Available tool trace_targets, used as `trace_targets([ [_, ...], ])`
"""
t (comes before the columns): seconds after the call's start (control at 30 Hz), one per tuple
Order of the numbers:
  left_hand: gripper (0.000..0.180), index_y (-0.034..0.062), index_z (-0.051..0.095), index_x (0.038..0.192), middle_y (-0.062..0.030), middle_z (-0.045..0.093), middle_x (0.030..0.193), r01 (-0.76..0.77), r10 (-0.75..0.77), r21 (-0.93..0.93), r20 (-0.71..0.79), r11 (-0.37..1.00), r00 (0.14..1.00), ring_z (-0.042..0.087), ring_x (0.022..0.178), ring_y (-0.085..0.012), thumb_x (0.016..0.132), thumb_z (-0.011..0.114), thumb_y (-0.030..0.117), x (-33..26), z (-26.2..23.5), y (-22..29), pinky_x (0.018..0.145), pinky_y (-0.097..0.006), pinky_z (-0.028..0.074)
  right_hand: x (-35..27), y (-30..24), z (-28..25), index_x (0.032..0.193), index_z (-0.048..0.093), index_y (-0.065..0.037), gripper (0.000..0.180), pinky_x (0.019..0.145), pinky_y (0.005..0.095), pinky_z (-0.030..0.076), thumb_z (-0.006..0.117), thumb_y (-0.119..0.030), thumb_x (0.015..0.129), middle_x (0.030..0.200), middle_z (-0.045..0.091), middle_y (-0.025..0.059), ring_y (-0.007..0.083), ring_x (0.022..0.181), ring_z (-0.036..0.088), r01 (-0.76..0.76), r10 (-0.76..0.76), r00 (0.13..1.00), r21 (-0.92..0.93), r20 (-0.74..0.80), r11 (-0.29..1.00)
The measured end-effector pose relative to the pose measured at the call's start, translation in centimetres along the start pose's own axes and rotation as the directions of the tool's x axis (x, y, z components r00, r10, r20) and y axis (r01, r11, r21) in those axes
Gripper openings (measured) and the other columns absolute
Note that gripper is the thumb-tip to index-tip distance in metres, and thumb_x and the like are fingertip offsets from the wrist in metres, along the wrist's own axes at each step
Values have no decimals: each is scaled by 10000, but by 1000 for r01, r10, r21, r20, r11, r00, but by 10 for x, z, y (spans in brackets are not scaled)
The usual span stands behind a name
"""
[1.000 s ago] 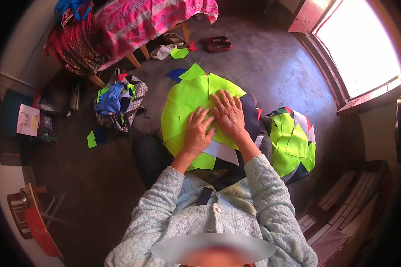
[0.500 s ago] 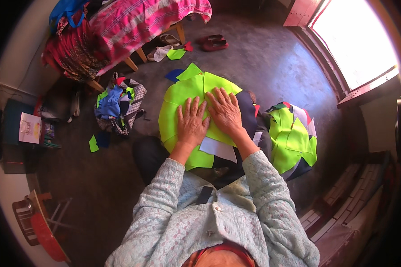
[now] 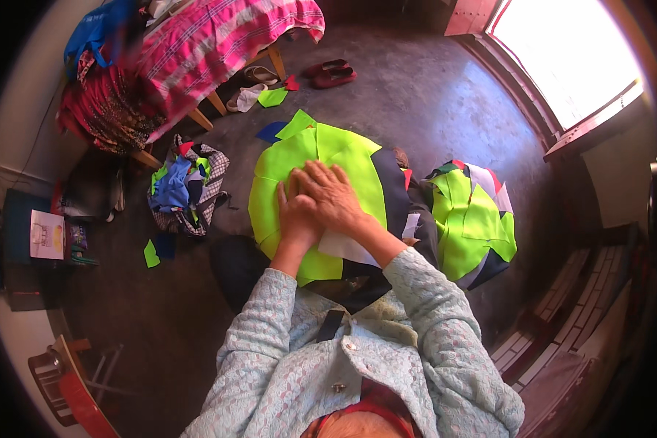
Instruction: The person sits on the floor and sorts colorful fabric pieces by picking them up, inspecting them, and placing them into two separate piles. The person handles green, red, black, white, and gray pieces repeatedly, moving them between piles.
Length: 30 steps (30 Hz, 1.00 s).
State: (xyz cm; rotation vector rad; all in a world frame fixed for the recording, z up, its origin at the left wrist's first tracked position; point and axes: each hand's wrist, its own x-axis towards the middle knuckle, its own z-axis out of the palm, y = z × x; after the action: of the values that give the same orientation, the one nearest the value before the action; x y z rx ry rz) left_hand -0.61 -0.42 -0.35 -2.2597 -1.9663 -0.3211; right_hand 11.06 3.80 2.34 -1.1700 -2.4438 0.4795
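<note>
Head view, looking down at my lap. My left hand (image 3: 293, 215) and right hand (image 3: 333, 196) both lie flat, fingers spread, the right partly overlapping the left, gripping nothing. They press on the lime-green fabric piece (image 3: 310, 157), which is spread across my lap above the floor (image 3: 431, 102); the flat palms, I judge, keep the cloth smooth and stop it sliding. A white strip (image 3: 347, 248) of cloth shows just under my right wrist, and dark navy fabric (image 3: 390, 186) lies beneath the green at its right edge.

To my right, just beside my knee, sits a heap of cut pieces (image 3: 474, 215), mostly lime green with white, red and navy; whether a bag or basket holds it I cannot tell. To my left, on the floor, a checked cloth bundle (image 3: 190, 190) lies open with blue and green scraps in it. Loose green offcuts (image 3: 152, 254) lie near it. A bed with a pink striped cover (image 3: 219, 40) stands beyond, sandals (image 3: 332, 73) beside it.
</note>
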Motion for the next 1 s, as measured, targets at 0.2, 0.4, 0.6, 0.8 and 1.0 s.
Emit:
trace_targets([
  [0.2,559,157,444,1419,-95,338,1518,18,-23,-124,-36,992,999,262,1418,-317,916,546,378,2,-16,6,1133,-567,184,-21,64,-30,1468,373,-160,591,1164,458,153,438,-458,963,1546,309,94,249,1444,243,-150,141,989,-228,-55,962],
  [0.4,539,168,454,1409,-99,369,1500,10,-14,-131,-27,991,1000,284,1409,-321,913,540,360,5,-17,8,1128,-566,200,-28,65,-30,1459,389,-154,607,1145,487,182,482,-459,942,1529,336,113,255,1416,304,-173,149,982,-237,-116,956],
  [0.6,562,151,438,1416,-100,358,1506,26,-25,-75,16,997,1000,281,1412,-326,903,545,353,3,-18,4,1140,-550,192,-24,67,-29,1478,356,-165,622,1158,490,164,465,-460,942,1539,306,130,268,1432,272,-157,146,987,-201,-67,967],
  [0.8,574,152,397,1440,-93,324,1526,11,-8,-77,34,997,999,263,1422,-324,912,542,325,7,-21,7,1144,-551,178,-22,65,-39,1485,346,-178,622,1155,547,109,474,-454,942,1562,253,141,277,1457,212,-206,212,977,-152,25,967],
  [1.0,561,153,393,1445,-86,317,1530,3,-2,-75,15,997,1000,253,1428,-318,935,500,358,5,-15,6,1139,-557,182,-21,24,-54,1468,383,-197,629,1154,556,78,491,-495,925,1567,243,139,265,1455,216,-132,108,980,-138,-167,982],
])
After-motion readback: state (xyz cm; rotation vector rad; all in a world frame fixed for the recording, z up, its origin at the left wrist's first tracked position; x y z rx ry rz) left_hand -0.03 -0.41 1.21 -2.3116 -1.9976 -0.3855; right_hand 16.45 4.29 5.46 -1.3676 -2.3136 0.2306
